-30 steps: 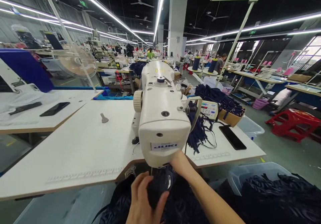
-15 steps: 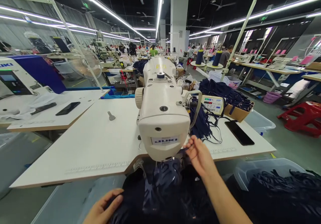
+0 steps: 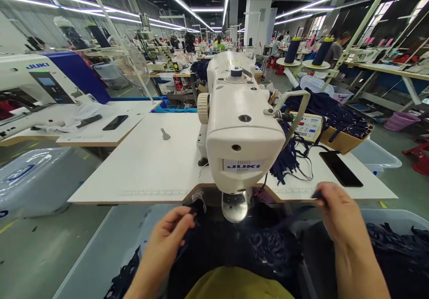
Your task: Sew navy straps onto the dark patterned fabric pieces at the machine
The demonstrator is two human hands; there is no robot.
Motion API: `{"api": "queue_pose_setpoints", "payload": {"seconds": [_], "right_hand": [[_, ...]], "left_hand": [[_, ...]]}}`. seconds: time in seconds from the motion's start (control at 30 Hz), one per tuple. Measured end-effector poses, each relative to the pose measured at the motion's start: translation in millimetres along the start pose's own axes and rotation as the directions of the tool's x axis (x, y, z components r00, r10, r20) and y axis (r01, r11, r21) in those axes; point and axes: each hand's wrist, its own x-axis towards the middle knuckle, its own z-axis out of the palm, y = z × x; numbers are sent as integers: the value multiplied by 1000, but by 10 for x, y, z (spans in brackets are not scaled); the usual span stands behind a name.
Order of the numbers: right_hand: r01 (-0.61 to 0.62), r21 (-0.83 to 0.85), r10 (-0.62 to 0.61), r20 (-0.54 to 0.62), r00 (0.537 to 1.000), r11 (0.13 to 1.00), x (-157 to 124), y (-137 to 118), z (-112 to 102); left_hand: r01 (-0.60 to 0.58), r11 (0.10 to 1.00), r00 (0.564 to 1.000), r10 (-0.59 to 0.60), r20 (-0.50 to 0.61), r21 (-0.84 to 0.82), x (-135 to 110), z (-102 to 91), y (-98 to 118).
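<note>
The white JUKI sewing machine [image 3: 244,133] stands before me, the bare metal plate [image 3: 235,207] showing below its head. My right hand [image 3: 340,212], at the table's front edge, pinches the end of a navy fabric strip [image 3: 298,215] that trails down to the left. My left hand [image 3: 169,236], lower left of the machine head, has thumb and fingers closed on a bit of dark navy fabric. More dark fabric [image 3: 268,245] lies bunched below the plate, over my lap; its outline is hard to make out.
A bundle of navy strips [image 3: 283,167] lies right of the machine, beside a control box [image 3: 306,127] and a phone [image 3: 341,168]. A cardboard box [image 3: 345,140] holds more strips. Left on the white table [image 3: 150,165] rests a small grey metal piece [image 3: 165,134]. Plastic bins flank me.
My right hand has moved right, away from the machine, with the strip. My left hand has risen towards the plate. The fabric has come off the plate, and the view has tilted down.
</note>
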Motion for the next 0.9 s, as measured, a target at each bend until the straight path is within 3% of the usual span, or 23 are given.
{"api": "queue_pose_setpoints", "payload": {"seconds": [0.07, 0.1, 0.2, 0.27, 0.43, 0.6, 0.7, 0.77, 0.9], "right_hand": [[-1, -181, 48, 258, 965, 984, -191, -7, 225], [16, -234, 75, 376, 923, 972, -280, -21, 328], [52, -288, 120, 547, 828, 956, -482, -74, 548], [76, -302, 119, 577, 808, 950, -555, -94, 611], [205, -367, 94, 651, 753, 907, -628, -85, 604], [193, -378, 144, 702, 697, 906, -663, -74, 611], [196, -367, 148, 726, 672, 909, -665, -75, 631], [207, -386, 142, 704, 696, 899, -653, -67, 640], [233, -438, 96, 610, 787, 868, -622, -29, 650]], "left_hand": [[-115, 983, 968, 79, 240, 141, -137, 248, 132], [-169, 972, 922, 96, 376, 166, -193, 365, 183], [-222, 962, 850, 112, 515, 158, -297, 640, 268], [-214, 970, 835, 118, 538, 119, -322, 744, 275], [-246, 961, 856, 152, 494, 130, -298, 806, 216], [-261, 955, 856, 161, 492, 142, -261, 820, 177], [-249, 958, 833, 138, 535, 141, -254, 809, 173], [-249, 961, 829, 147, 540, 120, -251, 787, 168], [-312, 947, 810, 221, 543, 81, -239, 744, 143]]}}
